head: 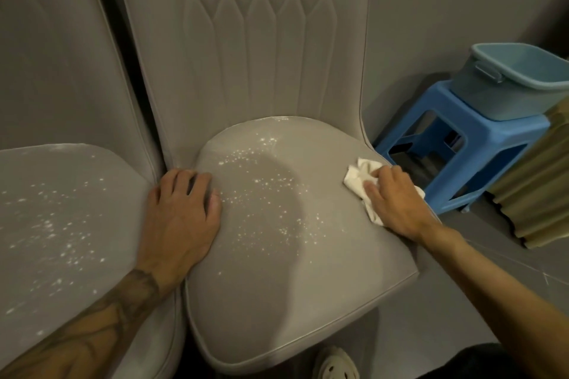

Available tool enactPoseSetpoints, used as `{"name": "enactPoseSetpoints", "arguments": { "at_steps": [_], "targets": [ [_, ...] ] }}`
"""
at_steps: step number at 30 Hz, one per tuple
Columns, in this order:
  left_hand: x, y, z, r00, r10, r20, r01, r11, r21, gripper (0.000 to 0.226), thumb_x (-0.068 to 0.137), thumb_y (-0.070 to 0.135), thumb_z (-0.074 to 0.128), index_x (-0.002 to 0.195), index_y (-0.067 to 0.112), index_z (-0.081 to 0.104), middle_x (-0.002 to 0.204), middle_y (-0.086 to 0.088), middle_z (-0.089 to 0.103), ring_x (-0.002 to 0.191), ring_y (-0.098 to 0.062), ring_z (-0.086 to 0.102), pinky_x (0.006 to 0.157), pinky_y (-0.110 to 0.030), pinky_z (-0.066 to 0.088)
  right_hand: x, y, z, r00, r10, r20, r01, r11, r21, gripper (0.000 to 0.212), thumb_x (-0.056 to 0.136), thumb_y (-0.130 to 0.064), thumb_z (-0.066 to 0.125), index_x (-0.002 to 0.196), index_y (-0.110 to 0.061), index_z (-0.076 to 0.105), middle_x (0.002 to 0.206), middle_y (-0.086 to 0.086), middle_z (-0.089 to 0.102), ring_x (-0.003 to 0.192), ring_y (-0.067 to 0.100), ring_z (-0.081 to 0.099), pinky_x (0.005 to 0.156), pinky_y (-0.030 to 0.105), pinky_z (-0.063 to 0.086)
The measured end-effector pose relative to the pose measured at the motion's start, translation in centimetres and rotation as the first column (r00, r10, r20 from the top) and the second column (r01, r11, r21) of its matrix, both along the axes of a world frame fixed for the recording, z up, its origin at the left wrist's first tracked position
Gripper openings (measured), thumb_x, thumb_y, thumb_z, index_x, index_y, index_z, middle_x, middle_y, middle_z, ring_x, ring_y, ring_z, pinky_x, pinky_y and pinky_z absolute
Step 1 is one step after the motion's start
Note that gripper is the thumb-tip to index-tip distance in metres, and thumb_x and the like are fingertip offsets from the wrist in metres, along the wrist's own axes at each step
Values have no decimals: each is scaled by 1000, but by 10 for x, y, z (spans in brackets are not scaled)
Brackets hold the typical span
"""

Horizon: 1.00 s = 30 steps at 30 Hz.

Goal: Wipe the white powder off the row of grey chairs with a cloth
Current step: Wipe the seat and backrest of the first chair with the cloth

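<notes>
The crumpled white cloth (358, 177) is pressed onto the seat of the right-hand grey chair (308, 280) by the right hand (397, 197). The fingers are laid nearly straight over it rather than clenched round it, so it is pinned under the palm, not pinched. It is set at the seat's right edge, outside the powdered patch. This suggests that a stroke across the seat is meant to begin from the margin, so that the powder can be swept in one direction. The left hand (181, 212) is spread, holding nothing, on the opposite edge of the same seat, well apart from the cloth. It is judged to be placed there to brace the chair and steady the body against the push of the wipe.

The white powder (261, 184) is scattered as fine specks and small clumps between the two hands. It is densest toward the bracing hand and the backrest (246, 40) and thins toward the cloth. The strip just beside the cloth looks bare. Beyond the left hand, the neighbouring grey seat (77, 181) is speckled too and appears untouched. Past the cloth, off the chair, a blue plastic stool (480, 144) is seen with a pale blue tub (505, 95) on it.
</notes>
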State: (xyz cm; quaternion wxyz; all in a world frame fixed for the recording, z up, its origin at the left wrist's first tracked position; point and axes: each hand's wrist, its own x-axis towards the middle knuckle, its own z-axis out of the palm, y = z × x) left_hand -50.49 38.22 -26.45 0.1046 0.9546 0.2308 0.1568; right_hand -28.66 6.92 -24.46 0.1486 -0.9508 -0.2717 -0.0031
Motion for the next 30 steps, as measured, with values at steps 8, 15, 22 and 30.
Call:
{"name": "enactPoseSetpoints", "arguments": {
  "at_steps": [8, 15, 22, 30],
  "targets": [
    [-1, 0, 0, 1000, -11, 2, 11, 1000, -8, 45, 103, 42, 34, 132, 17, 57, 133, -8, 56, 131, -30, 43, 106, -51, 42, -22, -14, 12, 990, 140, -29, -140, 990, 1, 26, 102, -47, 35, 112, -26, 46, 111, -4, 48, 96, 10, 45, 87, 28, 37],
    [-1, 0, 0, 1000, -6, 6, 6, 1000, 1, 45, 102, 41, 35, 131, 16, 58, 132, -9, 57, 129, -30, 43, 105, -51, 41, -96, 4, 5, 965, 263, 2, -262, 961, 90, 23, 102, -46, 34, 110, -27, 45, 106, -8, 44, 93, 9, 45, 83, 25, 41],
    [-1, -1, 0, 1000, -1, 10, 1, 1000, -4, 44, 102, 41, 35, 131, 16, 58, 131, -9, 57, 129, -31, 44, 104, -51, 42, -49, 10, 5, 996, 87, 24, -88, 995, 56, 27, 102, -47, 35, 111, -25, 47, 107, -6, 46, 95, 12, 46, 87, 36, 45],
    [-2, -1, 0, 1000, -3, 7, 3, 1000, -11, 46, 103, 42, 33, 132, 16, 57, 134, -10, 56, 130, -31, 44, 106, -51, 42, -85, 0, 7, 931, 366, 8, -366, 929, 50, 24, 103, -46, 35, 113, -27, 45, 110, -10, 43, 96, 9, 45, 85, 28, 43]
  ]
}}
